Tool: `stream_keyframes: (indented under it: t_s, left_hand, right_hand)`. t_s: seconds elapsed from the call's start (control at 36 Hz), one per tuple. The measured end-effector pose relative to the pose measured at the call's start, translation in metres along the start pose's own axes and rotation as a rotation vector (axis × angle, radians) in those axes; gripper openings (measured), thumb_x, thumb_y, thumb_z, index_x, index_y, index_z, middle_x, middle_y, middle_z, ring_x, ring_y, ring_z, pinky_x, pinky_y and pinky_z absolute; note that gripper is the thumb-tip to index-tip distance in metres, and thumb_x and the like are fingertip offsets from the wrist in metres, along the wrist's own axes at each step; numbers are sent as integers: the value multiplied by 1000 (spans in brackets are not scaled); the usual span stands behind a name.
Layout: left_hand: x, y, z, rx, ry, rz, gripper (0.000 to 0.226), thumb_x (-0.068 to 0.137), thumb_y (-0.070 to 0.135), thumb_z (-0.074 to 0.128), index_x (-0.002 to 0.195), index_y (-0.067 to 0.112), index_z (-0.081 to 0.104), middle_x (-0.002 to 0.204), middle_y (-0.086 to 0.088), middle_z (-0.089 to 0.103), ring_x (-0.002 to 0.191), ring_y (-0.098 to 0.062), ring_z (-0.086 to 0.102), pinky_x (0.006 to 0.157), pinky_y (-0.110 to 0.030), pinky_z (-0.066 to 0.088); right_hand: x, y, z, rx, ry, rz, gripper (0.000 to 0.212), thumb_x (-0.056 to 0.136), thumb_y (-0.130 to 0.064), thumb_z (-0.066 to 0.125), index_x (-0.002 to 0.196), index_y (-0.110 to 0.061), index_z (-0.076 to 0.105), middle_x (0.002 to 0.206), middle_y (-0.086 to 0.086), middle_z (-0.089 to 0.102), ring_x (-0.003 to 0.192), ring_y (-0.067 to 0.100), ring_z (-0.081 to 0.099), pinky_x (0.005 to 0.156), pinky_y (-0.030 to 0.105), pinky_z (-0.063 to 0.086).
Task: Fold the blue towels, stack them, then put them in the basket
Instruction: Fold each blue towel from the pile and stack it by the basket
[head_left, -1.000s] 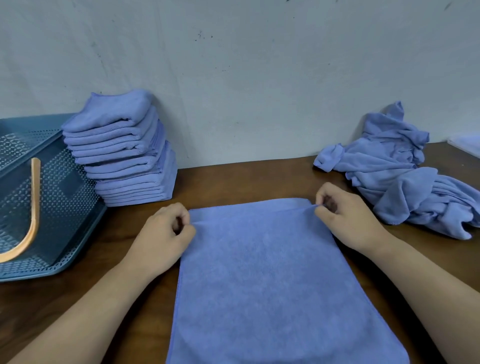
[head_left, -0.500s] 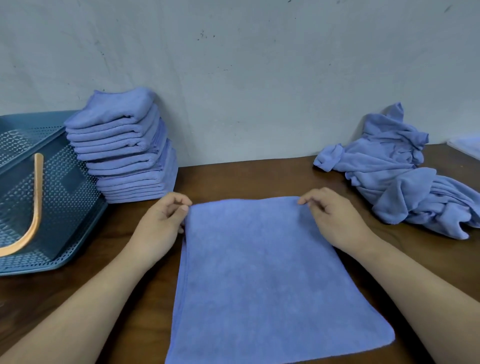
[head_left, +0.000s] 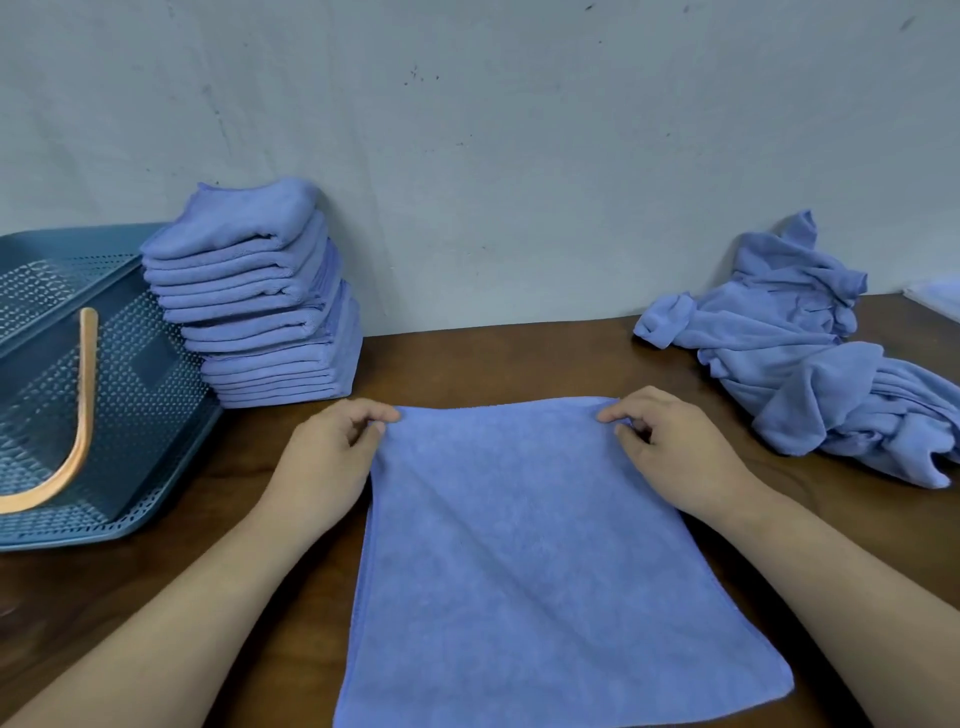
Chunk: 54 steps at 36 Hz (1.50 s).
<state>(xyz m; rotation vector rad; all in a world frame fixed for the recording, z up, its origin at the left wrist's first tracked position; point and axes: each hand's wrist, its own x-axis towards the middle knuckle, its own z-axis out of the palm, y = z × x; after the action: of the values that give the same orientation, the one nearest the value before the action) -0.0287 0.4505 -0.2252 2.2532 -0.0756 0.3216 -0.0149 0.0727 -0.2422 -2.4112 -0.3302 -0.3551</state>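
Observation:
A blue towel (head_left: 524, 561) lies spread flat on the brown table in front of me. My left hand (head_left: 327, 457) pinches its far left corner between thumb and fingers. My right hand (head_left: 670, 447) pinches its far right corner the same way. A tall stack of folded blue towels (head_left: 260, 296) stands at the back left against the wall. Beside it on the left sits the teal perforated basket (head_left: 130, 415) with an orange handle lying inside. A heap of unfolded blue towels (head_left: 810, 353) lies at the back right.
The grey wall (head_left: 519, 156) runs close behind the table (head_left: 519, 364). A pale object (head_left: 940, 293) shows at the far right edge. Bare wood lies between the stack and the heap.
The towel has slid away from me, so its near edge now lies on the table. Both hands went from resting on the far corners to pinching them.

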Motion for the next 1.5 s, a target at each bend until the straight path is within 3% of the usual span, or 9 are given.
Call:
stream_keyframes:
  t_s: [0.25,0.33,0.47,0.64,0.78,0.97,1.17,1.36,1.5]
  left_hand:
    - [-6,-2,7,145,-79,67,28,101,15,65,116,38,73,96,15,59,84,-7,58,70,-10,40]
    - [-4,-5,7,160,-74,59,29,103,18,63,121,38,72,97,16,59,83,-7,58,68,-12,41]
    - [0,-4,6,101,-34,44,38,106,22,60,140,38,63,119,28,56,81,1,58,70,-8,40]
    - [6,-5,16,181,-38,74,47,105,17,57,151,24,56,145,13,53,83,1,61,81,-9,40]
    - [10,-18,22,295,-69,93,40,104,12,53,141,20,67,144,4,60,127,-15,56,105,-20,39]
    - [7,-17,23,319,-60,102,41,106,14,52,145,20,63,149,4,58,122,-19,56,104,-22,39]
    - [10,-5,15,229,-42,28,47,108,23,53,155,24,52,158,13,44,81,4,60,79,-6,38]
    - [18,-12,19,380,-81,98,43,107,18,50,148,22,60,151,3,56,134,-18,53,103,-28,47]
    - [15,-6,12,248,-67,26,43,107,23,55,149,31,56,127,6,61,95,-6,60,87,-22,44]
  right_hand:
    - [8,-4,-1,-30,185,-73,34,97,3,60,112,-20,80,107,-15,66,88,-2,62,81,6,41]
    - [14,3,5,-130,83,-35,34,101,-5,56,123,-21,76,119,-12,65,97,7,58,86,14,38]
    - [12,8,9,-248,-20,-5,37,106,-14,50,135,-23,71,136,-12,62,102,17,49,94,25,40]
    - [11,7,12,-286,11,-5,35,105,-15,52,133,-24,71,133,-12,63,99,22,52,95,39,51]
    - [12,8,12,-287,24,-16,36,104,-13,53,133,-23,72,130,-12,63,97,21,52,93,37,51]
    - [19,-7,9,-351,81,34,38,104,-27,49,139,-31,65,141,-15,59,110,21,52,91,45,50]
    - [15,-1,15,-483,-26,113,43,106,-44,41,146,-40,57,150,-21,51,129,16,48,98,43,44]
    - [12,-3,13,-421,-3,104,35,104,-38,50,135,-34,65,142,-17,59,122,19,53,92,42,46]
    - [9,-4,11,-382,25,92,30,102,-36,55,128,-35,69,135,-17,63,117,19,54,92,42,47]
